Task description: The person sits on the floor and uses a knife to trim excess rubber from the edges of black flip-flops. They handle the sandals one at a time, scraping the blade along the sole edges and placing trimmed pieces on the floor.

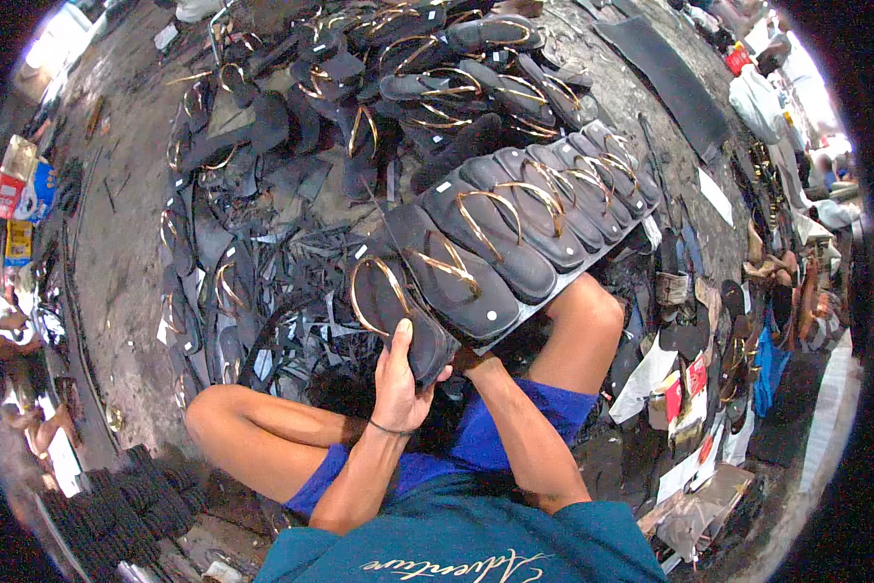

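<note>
A black flip-flop [377, 284] with gold straps is in my left hand [405, 384]. My thumb presses on the sole at the near end, and the fingers wrap beneath it. Beside it, a row of similar black flip-flops [461, 291] lies overlapping on a pale board [565, 284], which slants up to the right over my raised right knee. Small white stickers mark several soles. My right hand [472, 361] reaches in under the near end of the row, close to the held flip-flop; its fingers are hidden there.
A heap of loose gold-strapped flip-flops [359, 58] spreads across the far floor. Dark scraps [310, 262] litter the ground in front of my legs. Far right lies a long black sheet [672, 83]; nearer, papers and packets [685, 389]. Black ribbed material [131, 500] sits at lower left.
</note>
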`<control>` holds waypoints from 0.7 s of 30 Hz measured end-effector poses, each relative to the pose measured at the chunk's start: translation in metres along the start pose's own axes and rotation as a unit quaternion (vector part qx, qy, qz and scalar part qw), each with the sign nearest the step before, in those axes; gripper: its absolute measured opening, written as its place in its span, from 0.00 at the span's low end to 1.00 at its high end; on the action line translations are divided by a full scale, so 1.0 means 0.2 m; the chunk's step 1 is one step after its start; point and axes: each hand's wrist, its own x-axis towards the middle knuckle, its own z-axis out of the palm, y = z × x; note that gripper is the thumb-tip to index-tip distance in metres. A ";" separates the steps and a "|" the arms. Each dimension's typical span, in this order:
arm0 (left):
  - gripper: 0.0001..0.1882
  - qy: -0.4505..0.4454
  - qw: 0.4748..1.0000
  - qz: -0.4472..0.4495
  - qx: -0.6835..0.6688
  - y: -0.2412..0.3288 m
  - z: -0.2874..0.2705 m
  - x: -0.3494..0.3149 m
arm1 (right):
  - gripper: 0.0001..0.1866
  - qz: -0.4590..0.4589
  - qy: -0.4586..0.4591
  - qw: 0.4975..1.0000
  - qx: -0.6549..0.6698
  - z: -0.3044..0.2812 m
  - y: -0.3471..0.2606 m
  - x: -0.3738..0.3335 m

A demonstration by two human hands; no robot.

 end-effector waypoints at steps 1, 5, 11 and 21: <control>0.18 0.007 1.000 -0.006 0.000 0.01 0.00 -0.01 | 0.26 0.023 -0.014 0.999 0.022 0.00 -0.01 0.05; 0.17 -0.003 1.000 -0.008 -0.010 0.08 -0.02 -0.11 | 0.18 0.060 -0.207 0.963 -0.162 0.03 -0.19 0.26; 0.22 0.019 0.981 0.157 0.116 0.05 -0.31 -0.36 | 0.10 0.110 -0.162 0.974 -0.112 0.36 -0.43 0.39; 0.30 0.081 0.971 0.087 0.207 0.04 -0.72 -0.24 | 0.06 -0.179 0.025 0.953 0.243 0.66 -0.73 0.41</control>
